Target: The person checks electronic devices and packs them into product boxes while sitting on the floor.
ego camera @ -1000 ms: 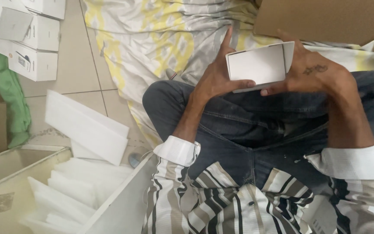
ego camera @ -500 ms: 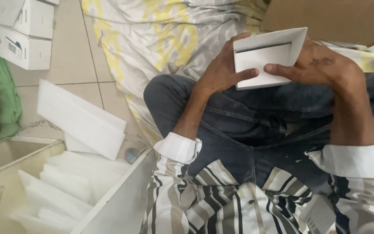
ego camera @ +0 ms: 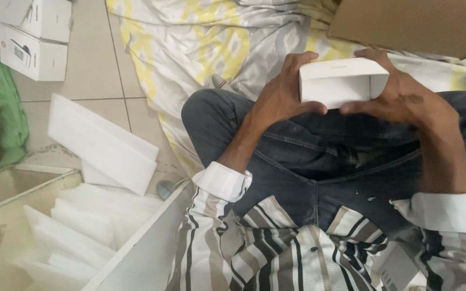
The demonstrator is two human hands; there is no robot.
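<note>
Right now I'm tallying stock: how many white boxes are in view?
3: one box in hands above the lap, two floor boxes stacked top left. More may be cropped.

Floor: pale beige tiles [ego camera: 90,64] with dark grout lines, upper left of frame. A grey, white and yellow patterned sheet [ego camera: 200,48] lies spread across the upper centre. Brown cardboard panel [ego camera: 411,24] at upper right. Cream-coloured open bin [ego camera: 6,188] at lower left. Lighting even and soft, shadows faint

White foam sheets [ego camera: 103,143] on tiled floor [ego camera: 90,64]; stacked white boxes [ego camera: 25,32]; green cloth [ego camera: 4,113]; brown cardboard [ego camera: 416,24].
</note>
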